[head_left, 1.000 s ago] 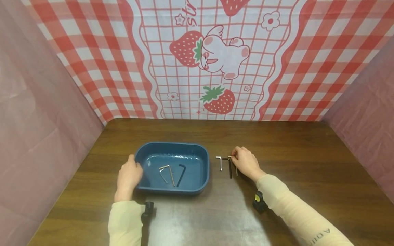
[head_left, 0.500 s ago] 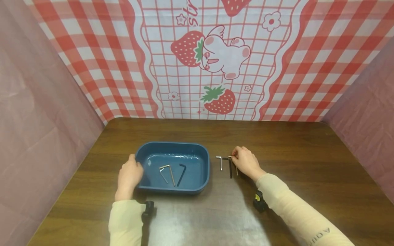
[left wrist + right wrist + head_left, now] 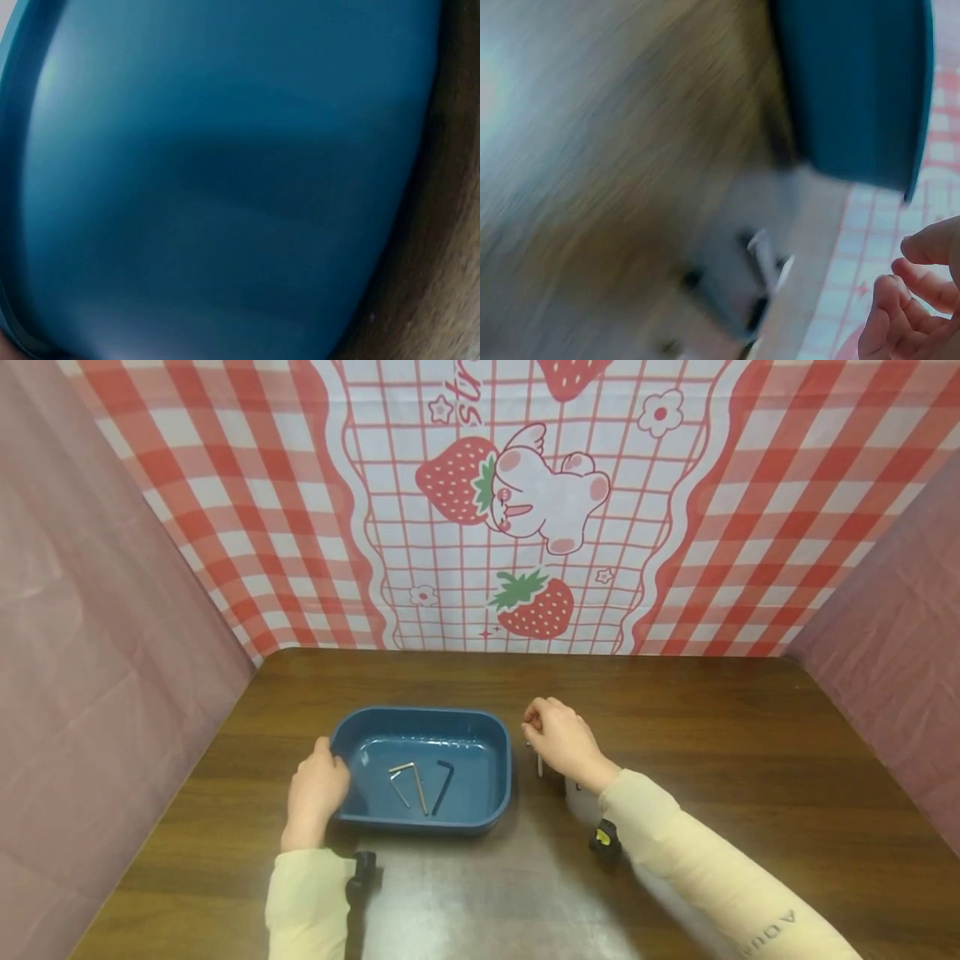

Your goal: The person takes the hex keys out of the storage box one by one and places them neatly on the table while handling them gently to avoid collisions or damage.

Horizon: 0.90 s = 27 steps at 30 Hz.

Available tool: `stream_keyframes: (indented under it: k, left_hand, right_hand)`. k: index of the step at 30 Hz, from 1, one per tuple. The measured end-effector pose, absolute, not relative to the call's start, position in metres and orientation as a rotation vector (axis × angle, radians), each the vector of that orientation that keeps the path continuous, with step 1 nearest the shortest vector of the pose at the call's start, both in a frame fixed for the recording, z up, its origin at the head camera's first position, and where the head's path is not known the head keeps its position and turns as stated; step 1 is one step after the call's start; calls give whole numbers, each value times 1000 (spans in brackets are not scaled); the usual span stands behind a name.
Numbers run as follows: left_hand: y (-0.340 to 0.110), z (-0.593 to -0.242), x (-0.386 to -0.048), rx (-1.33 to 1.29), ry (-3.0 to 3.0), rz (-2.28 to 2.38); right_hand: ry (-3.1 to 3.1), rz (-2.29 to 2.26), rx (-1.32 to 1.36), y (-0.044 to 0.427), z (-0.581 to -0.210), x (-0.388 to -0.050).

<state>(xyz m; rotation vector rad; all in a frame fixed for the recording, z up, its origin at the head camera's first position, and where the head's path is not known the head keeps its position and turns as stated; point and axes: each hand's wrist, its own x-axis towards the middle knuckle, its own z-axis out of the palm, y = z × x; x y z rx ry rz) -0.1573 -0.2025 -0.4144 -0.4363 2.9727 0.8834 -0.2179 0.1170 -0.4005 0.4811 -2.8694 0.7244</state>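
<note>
Head view: a blue bin [image 3: 420, 718] is touched at its left end by a person's left hand [image 3: 318, 785], though whether the rim is gripped or merely pressed cannot be told, the fingers being mostly hidden there and in the left wrist view. Beyond the bin's right end, the right hand [image 3: 564, 739] is held over a table [image 3: 465, 902], its fingers bent and the thumb set apart from them; nothing is seen pinched. On the bin's floor, a silver hex key [image 3: 401, 792] and a brass-toned hex key [image 3: 419, 792] are crossed, with a black hex key [image 3: 443, 789] laid beside them. More keys, among them a silver one [image 3: 765, 260] and a dark one [image 3: 757, 311], are caught blurred on the tabletop in the right wrist view, bunched close together. Should one be lifted, a neighbour could be dragged along because of that crowding, or a thin, flat-lying shank could be lost from the fingertips. The bin might be nudged askew if pushed too firmly from the left. Brown and wood-grained, the table is streaked by pale glare, backed by a strawberry-print cloth [image 3: 540, 610] and flanked by pink drapes [image 3: 112, 677].
</note>
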Motion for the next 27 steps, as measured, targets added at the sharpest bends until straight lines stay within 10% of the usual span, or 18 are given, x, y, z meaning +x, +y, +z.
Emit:
stream_keyframes:
  k: [27]
  left_hand:
    - [-203, -413, -157, -442, 2954, 881]
  right_hand:
    - [-2969, 582, 811, 32, -400, -202]
